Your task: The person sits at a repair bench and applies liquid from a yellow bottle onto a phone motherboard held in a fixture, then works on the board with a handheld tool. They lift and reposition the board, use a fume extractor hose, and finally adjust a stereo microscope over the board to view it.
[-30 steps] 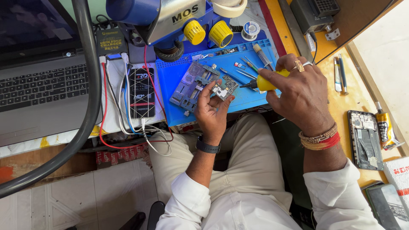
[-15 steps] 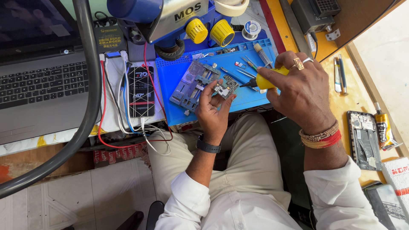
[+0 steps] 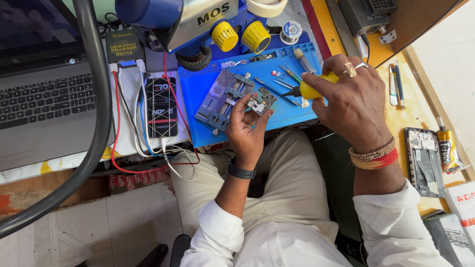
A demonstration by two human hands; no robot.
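My left hand [image 3: 246, 131] pinches a small phone circuit board [image 3: 262, 101] between thumb and fingers, just above the front of a blue work mat [image 3: 200, 89]. My right hand [image 3: 354, 101] grips a yellow-handled screwdriver [image 3: 307, 91]; its dark tip points left toward the board. A grey metal board-holding fixture [image 3: 221, 99] lies on the mat, right beside my left fingers. Tweezers and small tools [image 3: 287, 74] lie on the mat behind the board.
A laptop [image 3: 44, 99] sits at the left, with a thick black hose [image 3: 101, 123] curving past it. A phone [image 3: 162, 106] with red and white cables lies left of the mat. An opened phone [image 3: 424, 160] and a glue tube [image 3: 448, 148] lie at the right. A microscope body [image 3: 198, 17] hangs overhead.
My left hand has lifted the board slightly and turned it toward the screwdriver tip. My right hand has held nearly still.
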